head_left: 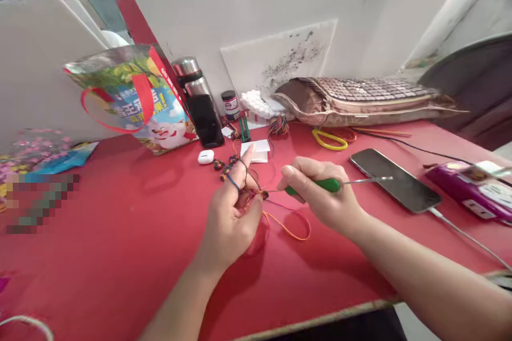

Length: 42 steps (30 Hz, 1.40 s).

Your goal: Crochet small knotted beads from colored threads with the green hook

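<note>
My left hand [236, 213] pinches a small crocheted piece of multicoloured yarn [262, 195] between thumb and fingers, its index finger raised with dark yarn wrapped around it. In my right hand [324, 192] is a crochet hook with a green handle [330, 185]; its thin tip meets the piece at the left fingertips. A metal shaft also sticks out of the handle's other end. An orange loop of yarn [298, 237] hangs from the work onto the table. Behind the left hand lies a knotted dark, blue and orange strand [224, 166].
On the red table [120, 256] are a white earphone case [206, 157], an upright phone [206, 121] against a steel flask [192, 77], and a printed bag [140, 101]. A ball of yarn [278, 126] sits behind white paper. At right lie a cabled phone [396, 178] and a purple device [472, 189].
</note>
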Each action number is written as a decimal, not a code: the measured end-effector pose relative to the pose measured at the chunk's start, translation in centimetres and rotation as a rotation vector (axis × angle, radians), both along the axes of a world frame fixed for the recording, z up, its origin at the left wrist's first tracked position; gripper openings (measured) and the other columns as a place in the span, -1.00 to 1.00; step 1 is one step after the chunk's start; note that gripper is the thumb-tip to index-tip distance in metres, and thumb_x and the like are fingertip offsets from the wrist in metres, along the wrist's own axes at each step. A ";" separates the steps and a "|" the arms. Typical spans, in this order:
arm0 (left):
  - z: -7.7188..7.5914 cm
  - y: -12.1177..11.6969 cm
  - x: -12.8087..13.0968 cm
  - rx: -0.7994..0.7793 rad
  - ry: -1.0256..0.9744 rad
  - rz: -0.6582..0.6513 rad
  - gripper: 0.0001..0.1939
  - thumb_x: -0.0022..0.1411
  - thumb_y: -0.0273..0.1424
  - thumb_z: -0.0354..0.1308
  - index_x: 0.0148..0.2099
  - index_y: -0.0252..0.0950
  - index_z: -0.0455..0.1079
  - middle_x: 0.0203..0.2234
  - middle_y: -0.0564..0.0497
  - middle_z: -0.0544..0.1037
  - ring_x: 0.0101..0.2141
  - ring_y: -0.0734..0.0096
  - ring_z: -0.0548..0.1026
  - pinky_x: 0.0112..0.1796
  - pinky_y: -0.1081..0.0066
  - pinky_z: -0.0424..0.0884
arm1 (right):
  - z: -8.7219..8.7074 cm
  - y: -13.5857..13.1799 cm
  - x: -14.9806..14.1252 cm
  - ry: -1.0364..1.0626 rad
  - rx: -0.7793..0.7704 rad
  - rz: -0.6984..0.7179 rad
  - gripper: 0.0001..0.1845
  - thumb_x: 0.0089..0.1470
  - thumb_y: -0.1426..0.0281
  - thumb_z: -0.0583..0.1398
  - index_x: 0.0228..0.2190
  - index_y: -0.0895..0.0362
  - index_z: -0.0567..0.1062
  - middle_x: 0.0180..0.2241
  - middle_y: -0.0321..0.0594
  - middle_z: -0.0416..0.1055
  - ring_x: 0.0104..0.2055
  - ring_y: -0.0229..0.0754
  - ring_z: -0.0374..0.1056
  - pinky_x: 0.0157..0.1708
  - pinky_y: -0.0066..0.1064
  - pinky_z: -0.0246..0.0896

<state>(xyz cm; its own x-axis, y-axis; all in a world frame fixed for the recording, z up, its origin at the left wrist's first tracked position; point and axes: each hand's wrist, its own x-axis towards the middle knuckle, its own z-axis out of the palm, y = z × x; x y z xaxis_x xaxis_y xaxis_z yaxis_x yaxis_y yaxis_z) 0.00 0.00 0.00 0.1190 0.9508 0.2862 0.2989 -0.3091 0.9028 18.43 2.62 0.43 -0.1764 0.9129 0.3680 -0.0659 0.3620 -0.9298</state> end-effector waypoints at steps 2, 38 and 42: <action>0.4 -0.1 0.0 -0.046 -0.073 -0.028 -0.23 0.32 -0.55 0.21 0.49 0.08 0.31 -0.39 0.15 0.40 -0.37 0.46 0.36 -0.27 0.44 0.35 | -0.1 0.2 0.1 0.096 -0.100 0.044 -0.53 0.26 0.15 0.33 -0.57 0.20 0.57 -0.69 -0.40 0.16 -0.63 -0.39 0.04 -0.63 -0.45 -0.16; 0.6 0.8 0.2 -0.318 -0.727 0.007 -0.53 -0.03 -0.43 0.61 -0.02 -0.06 0.74 -0.38 0.12 0.54 -0.31 0.52 0.51 -0.19 0.53 0.50 | -1.2 0.6 -1.1 0.486 -0.421 0.349 -0.63 0.03 0.18 0.55 -0.41 0.16 0.57 -0.60 -0.37 0.40 -0.63 -0.42 0.11 -0.64 -0.53 -0.11; 0.5 0.9 0.0 -0.323 -0.748 0.049 -0.57 -0.04 -0.46 0.59 -0.07 -0.10 0.75 -0.39 0.11 0.57 -0.30 0.50 0.52 -0.15 0.51 0.50 | -1.5 0.8 -1.0 0.470 -0.411 0.351 -0.64 0.03 0.19 0.55 -0.40 0.17 0.60 -0.59 -0.37 0.41 -0.62 -0.41 0.16 -0.62 -0.51 -0.05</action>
